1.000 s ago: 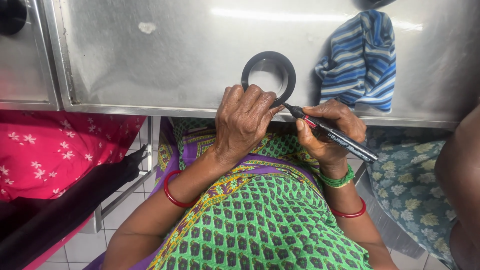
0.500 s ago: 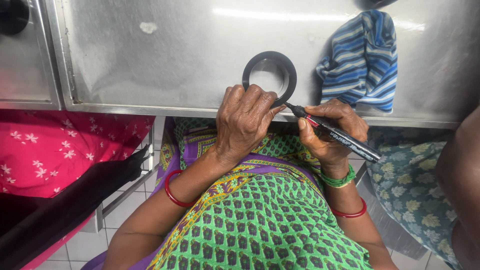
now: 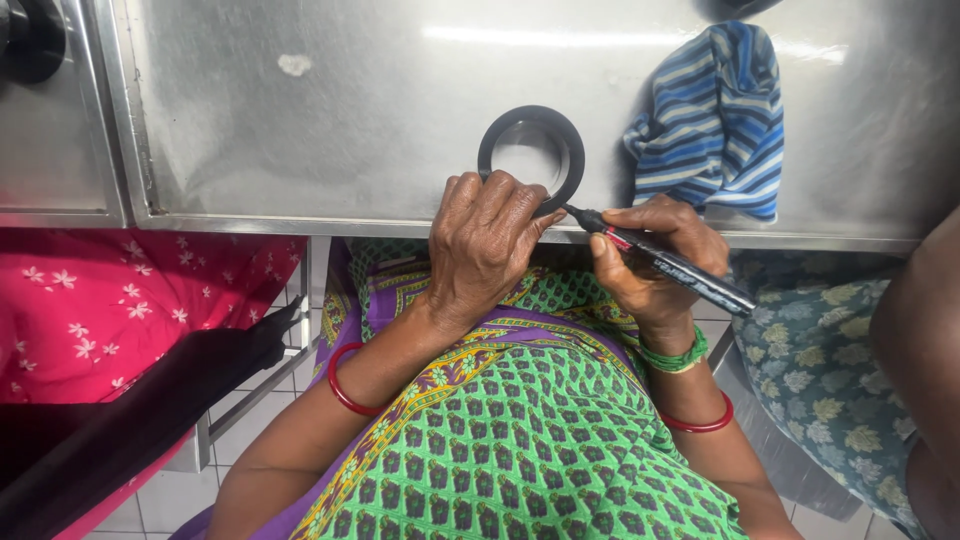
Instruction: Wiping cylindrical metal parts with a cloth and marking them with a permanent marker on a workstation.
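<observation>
Black ring [image 3: 531, 155] flat on steel bench [image 3: 300, 140], near front edge. Left hand [image 3: 487, 245] pressed over ring's near rim, fingers curled, pinning it. Right hand [image 3: 655, 262] closed around black marker [image 3: 660, 260], tip at ring's outer right edge. Step judged: tracing ring outline. Steady pin needed. Striped cloth [image 3: 715, 120] just right of ring.

black ring [image 3: 531, 152] | flat on steel table | black marker [image 3: 665, 263] | tilted, tip touching ring

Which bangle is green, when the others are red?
The green bangle sits on the right hand's wrist, nearest the marker. The red bangles sit farther up each arm.
</observation>
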